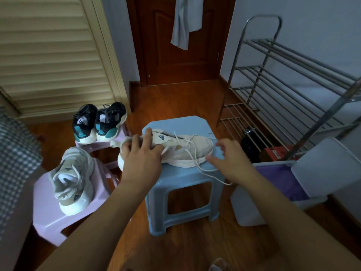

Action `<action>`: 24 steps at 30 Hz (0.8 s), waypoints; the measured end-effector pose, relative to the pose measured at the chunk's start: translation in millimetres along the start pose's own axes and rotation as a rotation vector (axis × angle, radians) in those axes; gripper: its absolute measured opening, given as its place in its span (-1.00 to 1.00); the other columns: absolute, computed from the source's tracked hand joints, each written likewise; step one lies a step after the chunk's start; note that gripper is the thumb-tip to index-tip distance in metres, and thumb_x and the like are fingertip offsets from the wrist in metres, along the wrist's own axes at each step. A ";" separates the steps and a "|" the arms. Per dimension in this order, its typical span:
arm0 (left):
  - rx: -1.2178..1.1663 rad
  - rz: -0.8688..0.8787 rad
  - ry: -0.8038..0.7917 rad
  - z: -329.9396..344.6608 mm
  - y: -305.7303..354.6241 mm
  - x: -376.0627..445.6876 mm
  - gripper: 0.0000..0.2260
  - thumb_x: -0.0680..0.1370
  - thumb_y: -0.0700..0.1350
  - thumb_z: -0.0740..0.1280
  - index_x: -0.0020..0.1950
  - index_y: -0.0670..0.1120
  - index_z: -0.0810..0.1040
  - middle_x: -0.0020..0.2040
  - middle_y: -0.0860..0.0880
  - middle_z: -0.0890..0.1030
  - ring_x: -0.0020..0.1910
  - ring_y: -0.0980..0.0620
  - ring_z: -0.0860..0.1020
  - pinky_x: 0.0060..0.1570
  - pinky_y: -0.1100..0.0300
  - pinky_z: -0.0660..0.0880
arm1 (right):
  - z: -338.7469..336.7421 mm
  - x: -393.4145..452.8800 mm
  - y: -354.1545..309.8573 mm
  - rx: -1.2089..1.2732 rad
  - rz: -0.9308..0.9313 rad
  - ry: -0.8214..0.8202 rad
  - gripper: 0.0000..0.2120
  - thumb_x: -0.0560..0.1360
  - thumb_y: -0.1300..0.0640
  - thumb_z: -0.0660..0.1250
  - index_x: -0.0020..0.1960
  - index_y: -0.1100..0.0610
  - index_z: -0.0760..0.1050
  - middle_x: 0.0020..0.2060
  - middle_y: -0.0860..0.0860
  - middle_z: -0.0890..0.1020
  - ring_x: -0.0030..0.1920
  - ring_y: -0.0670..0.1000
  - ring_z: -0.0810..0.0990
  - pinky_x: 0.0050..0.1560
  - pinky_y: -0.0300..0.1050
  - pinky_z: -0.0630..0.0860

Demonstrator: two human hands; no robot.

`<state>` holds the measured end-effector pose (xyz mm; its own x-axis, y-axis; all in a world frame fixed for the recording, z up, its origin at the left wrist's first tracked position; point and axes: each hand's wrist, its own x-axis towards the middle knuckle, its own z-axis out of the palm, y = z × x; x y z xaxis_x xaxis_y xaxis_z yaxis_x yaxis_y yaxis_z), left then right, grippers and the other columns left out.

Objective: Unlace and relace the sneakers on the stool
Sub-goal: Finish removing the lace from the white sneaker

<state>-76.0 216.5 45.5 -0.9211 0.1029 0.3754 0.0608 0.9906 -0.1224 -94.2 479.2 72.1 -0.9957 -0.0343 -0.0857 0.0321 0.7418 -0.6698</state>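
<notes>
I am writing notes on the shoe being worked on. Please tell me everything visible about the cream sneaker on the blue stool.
The cream sneaker lies on its side across the blue stool, toe to the right, heel past the left edge. It looks like pale mesh or suede on a thick off-white sole, with a small logo on the tongue. Its white lace is loose and trails off the front edge. The left hand holds the heel and collar; the right hand hovers by the toe, blurred.

Your left hand (141, 153) holds the sneaker (187, 151) on the blue stool (181, 180) | your right hand (232, 159) hovers, fingers spread, by its loose lace (203, 169).
</notes>
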 end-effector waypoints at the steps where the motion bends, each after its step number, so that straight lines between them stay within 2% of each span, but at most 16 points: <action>1: 0.001 0.005 -0.003 -0.5 0.1 -0.2 -0.79 0.42 -0.10 0.45 0.05 0.01 0.68 0.49 -0.28 0.39 0.25 -0.41 0.46 0.21 -0.25 0.27 | 10.4 2.2 -9.8 -0.040 -0.084 0.050 -0.60 0.47 -0.16 0.45 0.21 -0.02 0.46 0.15 -0.05 0.42 0.15 -0.05 0.44 0.18 -0.05 0.47; 3: 0.003 0.007 -0.013 -0.7 -0.4 -1.1 -0.79 0.44 -0.07 0.42 0.06 0.03 0.68 0.51 -0.26 0.36 0.28 -0.40 0.44 0.23 -0.25 0.27 | 29.8 3.3 -34.5 -0.222 -0.257 0.108 -0.69 0.53 -0.20 0.36 0.12 0.00 0.49 0.07 -0.05 0.45 0.11 -0.04 0.39 0.12 -0.08 0.43; 5: 0.006 0.008 -0.018 -0.4 -0.6 -3.3 -0.79 0.46 -0.06 0.41 0.08 0.04 0.67 0.53 -0.26 0.33 0.32 -0.39 0.41 0.24 -0.26 0.26 | 51.3 7.2 -45.1 -0.397 -0.372 0.164 -0.70 0.59 -0.17 0.28 0.09 0.07 0.52 0.01 0.00 0.55 0.07 0.03 0.45 0.05 -0.05 0.39; 7: -0.004 0.007 -0.013 -1.4 0.0 -5.6 -0.78 0.44 -0.07 0.45 0.08 0.04 0.67 0.52 -0.27 0.34 0.32 -0.40 0.41 0.23 -0.27 0.25 | 62.6 10.9 -50.7 -0.521 -0.373 0.211 -0.76 0.63 -0.05 0.26 0.06 0.12 0.56 -0.03 0.04 0.63 0.03 0.07 0.53 -0.04 -0.07 0.36; 8: -0.006 0.003 -0.013 -1.8 0.3 -5.7 -0.78 0.43 -0.08 0.47 0.07 0.04 0.67 0.51 -0.27 0.36 0.32 -0.40 0.42 0.22 -0.26 0.25 | 60.6 10.0 -53.7 -0.541 -0.344 0.181 -0.81 0.63 0.02 0.28 0.04 0.13 0.57 -0.05 0.05 0.65 0.02 0.09 0.56 -0.08 -0.09 0.35; 9: -0.007 -0.002 -0.015 -2.0 0.6 -5.4 -0.77 0.42 -0.09 0.49 0.07 0.03 0.67 0.51 -0.27 0.36 0.31 -0.41 0.42 0.21 -0.26 0.25 | 55.6 6.6 -55.7 -0.560 -0.298 0.064 -0.85 0.62 0.08 0.30 0.03 0.15 0.58 -0.06 0.07 0.65 0.00 0.10 0.59 -0.12 -0.10 0.36; 10: -0.009 -0.003 -0.019 -2.1 0.7 -4.7 -0.77 0.42 -0.09 0.48 0.07 0.03 0.66 0.51 -0.27 0.36 0.31 -0.40 0.43 0.21 -0.26 0.25 | 47.7 -0.9 -58.9 -0.603 -0.267 -0.169 -0.85 0.60 0.09 0.32 0.03 0.16 0.60 -0.08 0.07 0.64 -0.02 0.10 0.60 -0.15 -0.11 0.40; 12: -0.017 -0.002 -0.028 -1.5 -1.9 -2.5 -0.78 0.44 -0.07 0.46 0.08 0.05 0.65 0.51 -0.26 0.36 0.31 -0.38 0.43 0.21 -0.24 0.25 | 28.7 -23.1 -62.0 -0.681 -0.199 -0.778 -0.77 0.58 0.01 0.36 0.05 0.16 0.65 -0.09 0.06 0.65 -0.07 0.05 0.61 -0.18 -0.14 0.47; 13: -0.026 0.004 -0.030 -1.6 -3.3 -2.1 -0.79 0.45 -0.06 0.46 0.08 0.06 0.65 0.51 -0.25 0.37 0.31 -0.37 0.43 0.23 -0.23 0.25 | 20.1 -33.5 -59.4 -0.679 -0.130 -0.970 -0.73 0.58 -0.06 0.35 0.06 0.13 0.66 -0.07 0.05 0.67 -0.09 0.02 0.62 -0.14 -0.15 0.50; 14: -0.040 0.015 -0.028 -2.3 -5.0 -2.9 -0.80 0.45 -0.04 0.47 0.07 0.07 0.65 0.51 -0.24 0.37 0.32 -0.36 0.43 0.24 -0.23 0.25 | 11.8 -39.7 -57.2 -0.625 -0.052 -1.014 -0.70 0.59 -0.11 0.34 0.05 0.11 0.66 -0.07 0.05 0.69 -0.11 -0.01 0.63 -0.10 -0.15 0.53; 15: -0.058 0.030 -0.020 -4.2 -6.7 -5.3 -0.82 0.46 -0.02 0.48 0.06 0.07 0.66 0.51 -0.24 0.38 0.34 -0.36 0.43 0.25 -0.23 0.25 | 7.2 -36.9 -53.4 -0.541 -0.013 -0.901 -0.70 0.60 -0.12 0.32 0.02 0.10 0.65 -0.09 0.05 0.69 -0.13 -0.02 0.64 -0.08 -0.12 0.55; 18: -0.086 0.053 -0.004 -12.3 -7.6 -19.3 -0.84 0.47 0.04 0.49 0.03 0.08 0.67 0.50 -0.22 0.37 0.39 -0.35 0.38 0.22 -0.24 0.27 | 9.2 0.8 -46.5 -0.201 -0.028 -0.144 -0.85 0.62 0.05 0.29 -0.07 0.04 0.58 -0.15 -0.02 0.64 -0.10 0.03 0.62 -0.11 -0.11 0.49; 19: -0.079 0.050 -0.009 -14.9 -7.2 -23.6 -0.84 0.47 0.06 0.49 0.03 0.09 0.67 0.50 -0.21 0.36 0.40 -0.35 0.37 0.21 -0.24 0.28 | 13.2 10.3 -48.9 -0.139 -0.058 0.007 -0.89 0.61 0.10 0.28 -0.04 0.01 0.58 -0.11 -0.03 0.63 -0.06 0.03 0.61 -0.11 -0.14 0.45; 20: -0.071 0.048 -0.015 -16.9 -6.3 -26.7 -0.83 0.48 0.07 0.49 0.03 0.10 0.66 0.50 -0.21 0.35 0.41 -0.34 0.35 0.21 -0.25 0.28 | 17.5 15.5 -52.9 -0.150 -0.080 0.066 -0.89 0.61 0.13 0.28 0.02 0.02 0.58 -0.05 -0.01 0.63 -0.02 0.05 0.59 -0.11 -0.14 0.42; 22: -0.058 0.046 -0.030 -19.1 -5.8 -29.6 -0.83 0.49 0.09 0.47 0.04 0.11 0.66 0.51 -0.20 0.34 0.43 -0.34 0.33 0.24 -0.25 0.27 | 27.4 17.2 -55.7 -0.236 -0.066 0.069 -0.88 0.60 0.15 0.27 0.10 0.08 0.56 0.02 0.06 0.61 0.03 0.11 0.56 -0.09 -0.11 0.41; 24: -0.059 0.040 -0.033 -19.1 -5.4 -29.6 -0.84 0.49 0.08 0.46 0.04 0.11 0.66 0.52 -0.20 0.33 0.44 -0.34 0.31 0.25 -0.25 0.26 | 31.8 15.7 -55.2 -0.171 -0.002 0.077 -0.92 0.56 0.11 0.35 0.03 0.09 0.55 -0.04 0.07 0.62 -0.02 0.12 0.59 -0.04 -0.07 0.52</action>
<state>-41.7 209.8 52.6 -0.9297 0.1407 0.3403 0.1198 0.9894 -0.0819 -108.8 416.5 84.3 -0.9997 0.0107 -0.0239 0.0218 0.8448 -0.5346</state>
